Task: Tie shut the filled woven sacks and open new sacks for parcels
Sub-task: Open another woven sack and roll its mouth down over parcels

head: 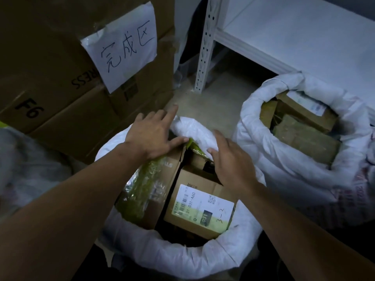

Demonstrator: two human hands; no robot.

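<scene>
A white woven sack (182, 258) stands open below me, its rim rolled down. Inside it lie a cardboard parcel with a white shipping label (200, 207) and a box wrapped in green tape (146, 189). My left hand (154, 136) is spread flat at the far rim, fingers apart, thumb on the rolled edge. My right hand (229, 161) rests with curled fingers on the same far rim fold (192, 128). A second filled white sack (300, 157) stands open at the right, with brown parcels in it.
Stacked cardboard boxes (67, 102) with a taped handwritten paper sign (123, 47) stand at the left. A white metal shelf post (205, 47) and shelf board (294, 37) rise behind. Bare concrete floor (211, 102) shows between the sacks. Another pale sack (26, 169) sits far left.
</scene>
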